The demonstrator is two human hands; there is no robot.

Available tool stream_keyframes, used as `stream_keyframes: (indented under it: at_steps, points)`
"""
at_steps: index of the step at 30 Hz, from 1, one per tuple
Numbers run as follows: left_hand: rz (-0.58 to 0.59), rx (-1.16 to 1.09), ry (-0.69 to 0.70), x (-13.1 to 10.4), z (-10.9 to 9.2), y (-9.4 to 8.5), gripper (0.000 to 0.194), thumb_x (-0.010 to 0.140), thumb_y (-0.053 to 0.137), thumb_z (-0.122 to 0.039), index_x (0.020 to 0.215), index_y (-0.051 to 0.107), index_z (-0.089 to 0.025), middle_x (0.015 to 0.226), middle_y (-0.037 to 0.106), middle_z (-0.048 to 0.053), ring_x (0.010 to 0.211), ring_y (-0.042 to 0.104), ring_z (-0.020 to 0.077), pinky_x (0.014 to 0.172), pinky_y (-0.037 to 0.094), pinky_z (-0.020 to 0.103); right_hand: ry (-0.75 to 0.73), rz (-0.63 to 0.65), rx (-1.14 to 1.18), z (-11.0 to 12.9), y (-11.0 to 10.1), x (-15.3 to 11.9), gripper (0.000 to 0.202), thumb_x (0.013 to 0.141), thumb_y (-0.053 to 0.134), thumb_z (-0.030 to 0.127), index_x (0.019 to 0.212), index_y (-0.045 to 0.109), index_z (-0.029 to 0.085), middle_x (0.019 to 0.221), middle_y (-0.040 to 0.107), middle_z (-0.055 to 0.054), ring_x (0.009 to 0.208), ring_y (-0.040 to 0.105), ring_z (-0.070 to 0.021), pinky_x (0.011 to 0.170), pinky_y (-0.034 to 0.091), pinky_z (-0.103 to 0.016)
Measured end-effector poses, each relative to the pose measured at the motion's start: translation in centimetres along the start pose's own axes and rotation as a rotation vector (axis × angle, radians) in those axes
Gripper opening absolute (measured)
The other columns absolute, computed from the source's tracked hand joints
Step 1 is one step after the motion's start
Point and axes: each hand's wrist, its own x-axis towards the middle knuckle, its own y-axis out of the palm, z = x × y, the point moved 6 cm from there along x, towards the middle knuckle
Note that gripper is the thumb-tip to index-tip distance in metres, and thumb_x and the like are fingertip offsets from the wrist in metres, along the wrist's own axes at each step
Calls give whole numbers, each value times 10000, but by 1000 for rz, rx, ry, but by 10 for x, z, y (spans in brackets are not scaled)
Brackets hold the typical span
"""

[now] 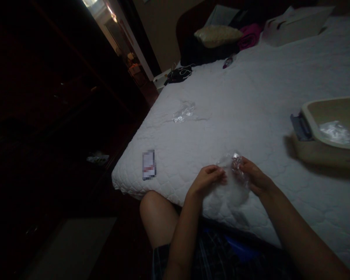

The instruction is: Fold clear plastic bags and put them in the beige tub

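Observation:
A clear plastic bag stretches between my two hands, just above the white quilted bed. On its left side, my left hand is closed in a pinch on the bag's edge. My right hand grips a crumpled, shiny part of the same bag, its fingers partly covered by the plastic. The lower part of the bag hangs loose and looks blurred. Whether anything lies inside it I cannot tell.
A beige bin with a grey handle holds crumpled clear plastic at right. Another clear plastic piece and a pixelated, phone-like rectangle lie on the bed. A white box and a pillow are at the back.

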Motion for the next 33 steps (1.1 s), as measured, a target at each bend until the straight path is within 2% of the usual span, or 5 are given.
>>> stream_keyframes:
  at_steps: [7, 16, 22, 28, 33]
  points:
    - [-206, -8, 196, -6, -33, -27, 330, 670, 709, -428, 777, 583, -142, 872, 688, 37, 344, 291, -16, 322, 156, 158, 42, -88, 6, -1, -7, 0, 320, 602, 764, 358, 894, 673, 263, 781, 665, 6, 570, 574, -117, 472, 465, -220]
    - [-291, -55, 196, -15, -41, -47, 292, 636, 743, -344, 764, 577, -141, 842, 681, 54, 649, 630, 133, 545, 496, 212, -62, -154, -19, 0, -13, 5, 351, 581, 779, 255, 911, 669, 308, 899, 655, 19, 630, 562, -101, 430, 414, -186]
    - [-211, -133, 144, -27, -55, -42, 350, 647, 738, -355, 859, 521, -180, 1001, 680, 62, 505, 615, 101, 393, 441, 171, -40, -138, -46, 1, -6, 5, 292, 668, 707, 417, 936, 676, 304, 930, 675, 3, 641, 593, -123, 491, 466, -222]
    - [-123, -60, 154, -31, -55, -24, 333, 693, 698, -377, 878, 499, -184, 1008, 688, 85, 432, 585, 96, 368, 423, 188, -14, 72, -94, 1, 6, 0, 651, 611, 510, 787, 906, 707, 241, 995, 697, -76, 969, 620, -267, 853, 476, -379]
    - [-191, 70, 159, -25, -47, -24, 370, 682, 697, -429, 878, 506, -180, 1006, 687, 90, 445, 591, 99, 395, 447, 202, -24, 30, -96, 1, 3, -1, 590, 590, 586, 744, 885, 715, 250, 919, 714, -73, 911, 641, -272, 842, 478, -415]
